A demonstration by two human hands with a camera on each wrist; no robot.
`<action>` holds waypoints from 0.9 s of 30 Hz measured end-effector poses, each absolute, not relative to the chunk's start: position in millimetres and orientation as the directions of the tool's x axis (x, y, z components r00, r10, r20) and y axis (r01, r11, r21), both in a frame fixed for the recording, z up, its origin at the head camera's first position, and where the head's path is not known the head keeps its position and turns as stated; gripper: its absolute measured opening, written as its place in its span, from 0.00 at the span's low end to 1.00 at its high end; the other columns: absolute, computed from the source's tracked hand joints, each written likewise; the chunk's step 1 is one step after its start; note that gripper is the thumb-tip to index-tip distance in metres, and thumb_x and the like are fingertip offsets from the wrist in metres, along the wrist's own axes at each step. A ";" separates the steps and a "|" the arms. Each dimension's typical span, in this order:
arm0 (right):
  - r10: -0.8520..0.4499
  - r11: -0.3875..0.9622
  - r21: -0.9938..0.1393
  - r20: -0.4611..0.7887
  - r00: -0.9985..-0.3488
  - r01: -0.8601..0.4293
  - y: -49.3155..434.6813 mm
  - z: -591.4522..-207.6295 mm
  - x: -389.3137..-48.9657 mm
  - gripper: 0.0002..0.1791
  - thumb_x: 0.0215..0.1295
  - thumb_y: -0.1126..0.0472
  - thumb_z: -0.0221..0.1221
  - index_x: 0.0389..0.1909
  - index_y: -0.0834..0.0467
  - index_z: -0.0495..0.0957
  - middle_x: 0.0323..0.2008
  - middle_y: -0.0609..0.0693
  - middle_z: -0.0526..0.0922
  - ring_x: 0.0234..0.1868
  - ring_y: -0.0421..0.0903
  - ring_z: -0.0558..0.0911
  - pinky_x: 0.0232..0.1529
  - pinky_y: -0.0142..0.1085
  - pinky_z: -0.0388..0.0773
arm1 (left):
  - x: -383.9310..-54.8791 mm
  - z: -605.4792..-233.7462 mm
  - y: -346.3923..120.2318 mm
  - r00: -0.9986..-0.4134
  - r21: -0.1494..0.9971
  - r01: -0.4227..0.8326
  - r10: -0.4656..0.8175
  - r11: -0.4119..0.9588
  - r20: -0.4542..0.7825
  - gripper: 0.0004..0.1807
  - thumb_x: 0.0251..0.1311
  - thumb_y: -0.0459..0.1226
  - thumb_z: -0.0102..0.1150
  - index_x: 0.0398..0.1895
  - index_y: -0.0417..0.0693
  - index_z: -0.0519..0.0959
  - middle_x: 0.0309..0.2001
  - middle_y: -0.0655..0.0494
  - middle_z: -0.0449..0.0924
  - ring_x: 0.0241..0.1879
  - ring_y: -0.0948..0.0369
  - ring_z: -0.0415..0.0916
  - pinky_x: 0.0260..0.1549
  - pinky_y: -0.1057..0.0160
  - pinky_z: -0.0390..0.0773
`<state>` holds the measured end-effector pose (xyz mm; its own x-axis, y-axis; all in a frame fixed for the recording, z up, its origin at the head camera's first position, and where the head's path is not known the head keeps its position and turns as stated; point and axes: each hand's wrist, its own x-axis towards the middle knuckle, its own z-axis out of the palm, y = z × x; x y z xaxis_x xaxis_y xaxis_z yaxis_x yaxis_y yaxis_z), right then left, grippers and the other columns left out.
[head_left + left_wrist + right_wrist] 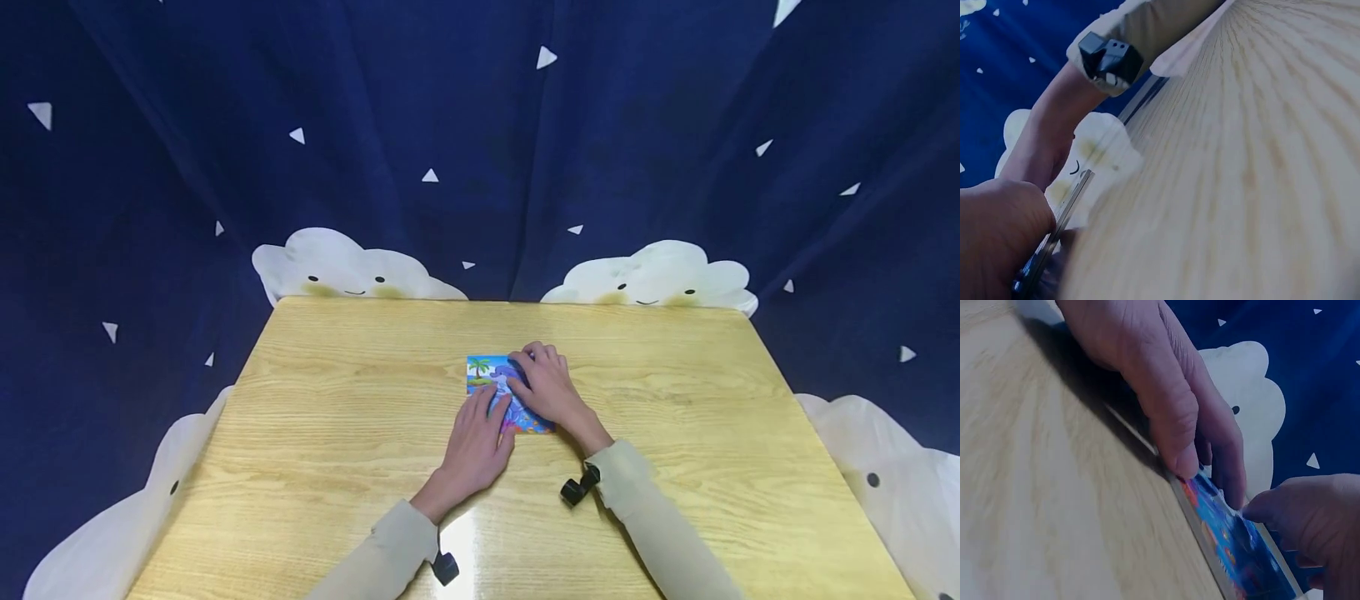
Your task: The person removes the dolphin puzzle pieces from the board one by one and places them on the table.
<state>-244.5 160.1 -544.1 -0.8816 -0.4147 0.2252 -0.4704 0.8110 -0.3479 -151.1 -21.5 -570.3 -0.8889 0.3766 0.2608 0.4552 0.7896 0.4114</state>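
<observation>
A dolphin picture board (535, 424), thin and bright blue with a palm tree in its far left corner, lies on the wooden table. My left hand (476, 442) rests on its near left part, fingers mostly straight. In the right wrist view the left thumb (1186, 461) touches the near edge, and a left fingertip lies on the picture. My right hand (547, 385) covers the far right part; its thumb (1260, 506) is on the picture and its bent fingers reach past the far edge. Seen edge-on in the left wrist view, the board (1072, 197) is close under the left hand.
The light wooden table (337, 375) extends around both hands. Behind it hangs a dark blue curtain (480, 108) with white triangles and smiling clouds. Small black cameras (446, 568) sit at both wrists, below the beige sleeves (382, 554).
</observation>
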 end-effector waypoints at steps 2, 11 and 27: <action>-0.448 0.797 -0.347 0.211 -0.869 -0.495 156.3 -545.1 -248.5 0.22 0.74 0.53 0.62 0.64 0.57 0.80 0.58 0.59 0.75 0.57 0.60 0.71 0.52 0.53 0.68 | -152.5 -571.4 -20.2 -0.896 0.398 0.443 0.374 0.803 0.241 0.30 0.75 0.46 0.47 0.77 0.47 0.68 0.76 0.40 0.61 0.78 0.41 0.54 0.75 0.41 0.55; -0.574 0.702 -0.401 0.172 -0.801 -0.589 141.1 -546.5 -264.1 0.19 0.77 0.56 0.60 0.62 0.59 0.81 0.49 0.53 0.78 0.48 0.51 0.77 0.48 0.50 0.76 | -151.9 -576.4 -12.5 -0.905 0.286 0.422 0.379 0.861 0.193 0.35 0.75 0.64 0.41 0.75 0.55 0.69 0.79 0.39 0.56 0.78 0.40 0.49 0.73 0.38 0.53; -0.558 0.708 -0.439 0.132 -0.819 -0.553 130.6 -550.8 -273.1 0.17 0.76 0.55 0.61 0.57 0.61 0.77 0.47 0.55 0.80 0.49 0.55 0.80 0.50 0.54 0.75 | -152.0 -584.5 -11.7 -0.884 0.288 0.445 0.366 0.848 0.291 0.34 0.74 0.62 0.44 0.71 0.52 0.72 0.76 0.49 0.62 0.77 0.45 0.56 0.74 0.41 0.55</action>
